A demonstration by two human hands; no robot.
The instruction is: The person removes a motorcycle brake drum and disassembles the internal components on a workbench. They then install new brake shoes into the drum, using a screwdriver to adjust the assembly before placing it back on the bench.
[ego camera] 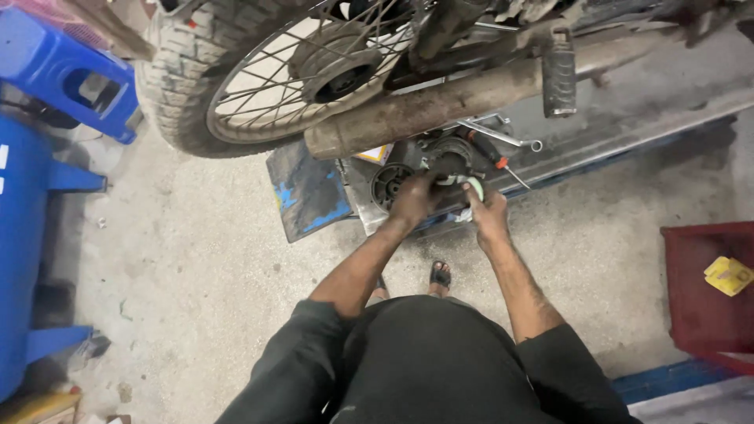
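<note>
1. Two hands meet over a metal tray [357, 200] on the floor, under the motorcycle's rusty exhaust pipe [440, 106].
2. Left hand [414, 198] curls its fingers around a dark round part [449, 157] lying just beyond them.
3. Right hand [485, 210] pinches a pale green rag [473, 188] (partly hidden) beside that part.
4. Left hand sits nearer the part; a second round part [388, 183] lies to its left.
</note>
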